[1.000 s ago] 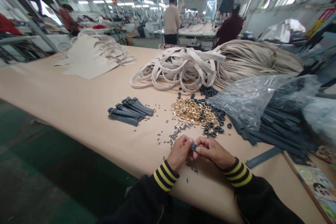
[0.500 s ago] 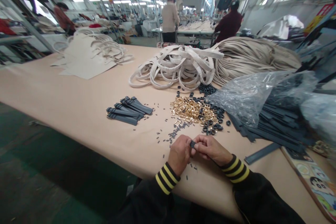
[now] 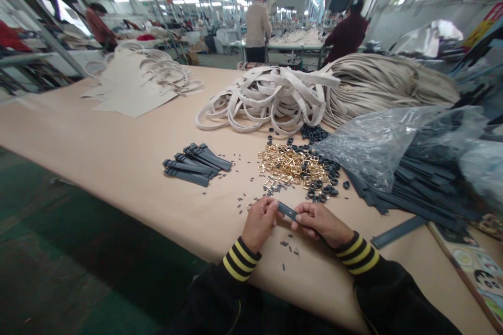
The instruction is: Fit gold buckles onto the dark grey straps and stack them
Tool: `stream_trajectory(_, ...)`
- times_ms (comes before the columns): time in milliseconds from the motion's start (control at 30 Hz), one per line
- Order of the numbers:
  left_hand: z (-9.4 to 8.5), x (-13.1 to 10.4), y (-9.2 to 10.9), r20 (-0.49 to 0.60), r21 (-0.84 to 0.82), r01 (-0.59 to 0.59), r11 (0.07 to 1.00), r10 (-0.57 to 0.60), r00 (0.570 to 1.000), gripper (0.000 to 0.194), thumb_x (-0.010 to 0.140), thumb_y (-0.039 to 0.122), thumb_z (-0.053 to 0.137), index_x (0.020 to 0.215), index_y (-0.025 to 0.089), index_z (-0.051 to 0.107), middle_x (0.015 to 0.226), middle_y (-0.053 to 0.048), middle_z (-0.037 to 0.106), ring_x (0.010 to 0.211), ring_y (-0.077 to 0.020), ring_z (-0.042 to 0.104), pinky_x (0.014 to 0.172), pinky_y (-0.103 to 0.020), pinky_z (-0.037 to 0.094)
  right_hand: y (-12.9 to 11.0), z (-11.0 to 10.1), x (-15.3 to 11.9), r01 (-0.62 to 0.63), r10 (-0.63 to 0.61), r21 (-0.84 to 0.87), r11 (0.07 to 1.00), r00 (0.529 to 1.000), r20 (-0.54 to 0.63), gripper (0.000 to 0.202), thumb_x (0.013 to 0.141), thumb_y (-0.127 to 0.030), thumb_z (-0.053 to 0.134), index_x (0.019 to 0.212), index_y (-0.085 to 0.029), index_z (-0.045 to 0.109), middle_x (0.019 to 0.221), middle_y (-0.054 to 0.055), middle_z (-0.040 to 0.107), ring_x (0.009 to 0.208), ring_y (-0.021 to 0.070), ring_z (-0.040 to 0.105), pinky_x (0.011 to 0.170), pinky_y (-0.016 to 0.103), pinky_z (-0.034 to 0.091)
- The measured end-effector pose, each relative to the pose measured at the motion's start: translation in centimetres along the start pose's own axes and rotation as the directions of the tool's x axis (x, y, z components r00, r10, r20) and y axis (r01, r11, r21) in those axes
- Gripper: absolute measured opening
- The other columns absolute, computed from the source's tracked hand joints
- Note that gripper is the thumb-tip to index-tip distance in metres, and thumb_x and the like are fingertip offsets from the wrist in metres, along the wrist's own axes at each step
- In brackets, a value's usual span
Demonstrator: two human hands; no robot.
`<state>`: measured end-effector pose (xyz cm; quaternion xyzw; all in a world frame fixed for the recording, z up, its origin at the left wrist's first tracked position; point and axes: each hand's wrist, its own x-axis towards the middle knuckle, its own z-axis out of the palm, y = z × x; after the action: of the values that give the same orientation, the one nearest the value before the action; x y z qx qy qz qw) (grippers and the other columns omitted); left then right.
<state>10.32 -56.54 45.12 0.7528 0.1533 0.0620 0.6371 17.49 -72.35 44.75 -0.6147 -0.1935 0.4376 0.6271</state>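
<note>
Head view: my left hand (image 3: 259, 220) and right hand (image 3: 320, 221), fingers pinched shut, grip opposite ends of a dark strap (image 3: 287, 212) just above the table (image 3: 118, 162), near the gold buckles (image 3: 293, 166), keeping it level between both hands.

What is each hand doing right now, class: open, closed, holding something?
Left hand: closed, pinching one end of the dark grey strap piece.
Right hand: closed, pinching the strap piece's other end.
</note>
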Motion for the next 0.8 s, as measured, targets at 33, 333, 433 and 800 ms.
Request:
stream_trajectory(33, 0.1, 0.1, 0.0, 0.023, -0.046, 0.023, 0.999, -0.022, 0.999, 0.023, 0.079, 0.035, 0.045, 0.07, 0.015, 0.052, 0.049, 0.003, 0.052, 0.037, -0.0067, 0.038, 0.038, -0.017, 0.03, 0.0, 0.0, 0.0, -0.003, 0.003, -0.003, 1.0, 1.0, 0.001, 0.023, 0.072, -0.033, 0.057, 0.08, -0.012, 0.051, 0.072, 0.003, 0.063, 0.035, 0.0014, 0.035, 0.033, 0.013, 0.025)
stream_trajectory(333, 0.0, 0.5, -0.6, 0.058, -0.098, 0.076, 0.992, -0.07, 0.996, 0.03, 0.077, 0.038, 0.045, 0.063, 0.013, 0.053, 0.045, 0.002, 0.052, 0.033, -0.0047, 0.034, 0.035, -0.015, 0.026, 0.1, 0.0, 0.0, -0.03, 0.03, -0.033, 0.999, 1.0, 0.002, 0.026, 0.072, -0.038, 0.057, 0.078, -0.013, 0.051, 0.065, 0.0, 0.061, 0.035, 0.0019, 0.036, 0.032, 0.014, 0.027)
stream_trajectory(433, 0.0, 0.4, -0.6, 0.061, -0.074, 0.061, 0.995, -0.057, 0.996, 0.031, 0.079, 0.037, 0.043, 0.063, 0.013, 0.053, 0.046, 0.002, 0.053, 0.033, -0.0043, 0.034, 0.034, -0.015, 0.026, 0.0, 0.1, 0.0, -0.027, 0.027, -0.049, 0.998, 1.0, 0.004, 0.026, 0.073, -0.037, 0.056, 0.077, -0.012, 0.05, 0.065, 0.001, 0.061, 0.035, 0.0018, 0.036, 0.032, 0.013, 0.027)
stream_trajectory(800, -0.4, 0.6, -1.2, 0.118, -0.152, 0.092, 0.984, -0.074, 0.99, 0.027, 0.076, 0.04, 0.048, 0.076, 0.013, 0.053, 0.054, 0.002, 0.056, 0.036, -0.0045, 0.041, 0.033, -0.013, 0.029, -0.2, 0.1, -0.3, 0.116, -0.138, -0.431, 0.895, 0.99, -0.018, 0.016, 0.08, -0.028, 0.046, 0.08, -0.015, 0.054, 0.068, 0.002, 0.062, 0.045, 0.0077, 0.046, 0.043, 0.018, 0.035)
